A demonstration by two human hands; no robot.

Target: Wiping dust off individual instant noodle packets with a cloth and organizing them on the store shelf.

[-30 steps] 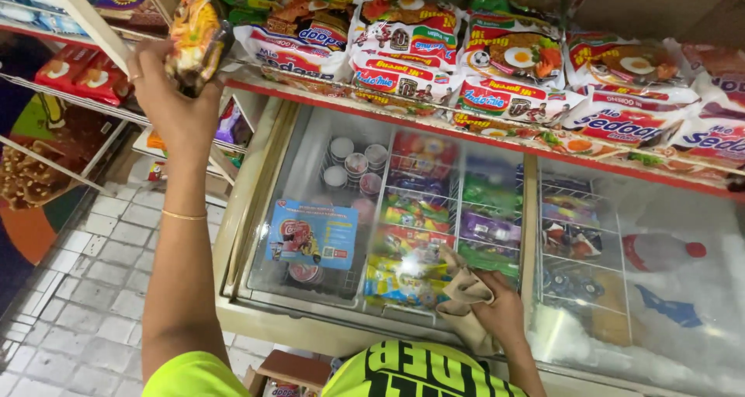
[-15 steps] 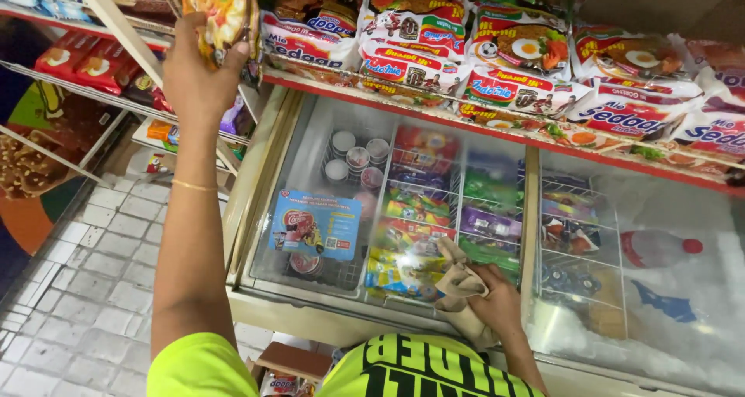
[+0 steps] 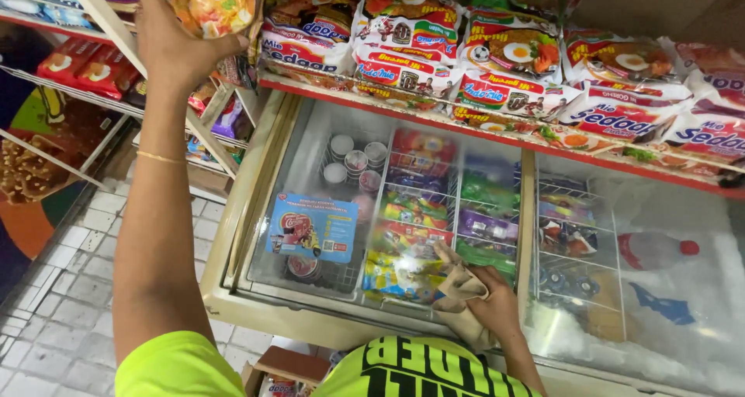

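My left hand (image 3: 172, 46) is raised to the shelf at the upper left and grips an orange noodle packet (image 3: 213, 3), held up at the top edge of the view. A thin gold bangle circles that wrist. My right hand (image 3: 487, 308) rests low on the glass lid of the chest freezer (image 3: 264, 308) and clutches a crumpled beige cloth (image 3: 456, 288) against the glass. My neon-yellow sleeves fill the bottom of the view.
A red-edged shelf (image 3: 497, 137) above the freezer carries several instant noodle packs (image 3: 508, 52). Under the glass lie ice cream cups (image 3: 353, 164), colourful wrapped ices and a bottle with a red cap (image 3: 656, 249). Wire racks of snacks (image 3: 74, 67) stand left over a tiled floor.
My left hand has lifted the noodle packet higher and to the right, up to the shelf. My right hand stays on the freezer lid with the cloth.
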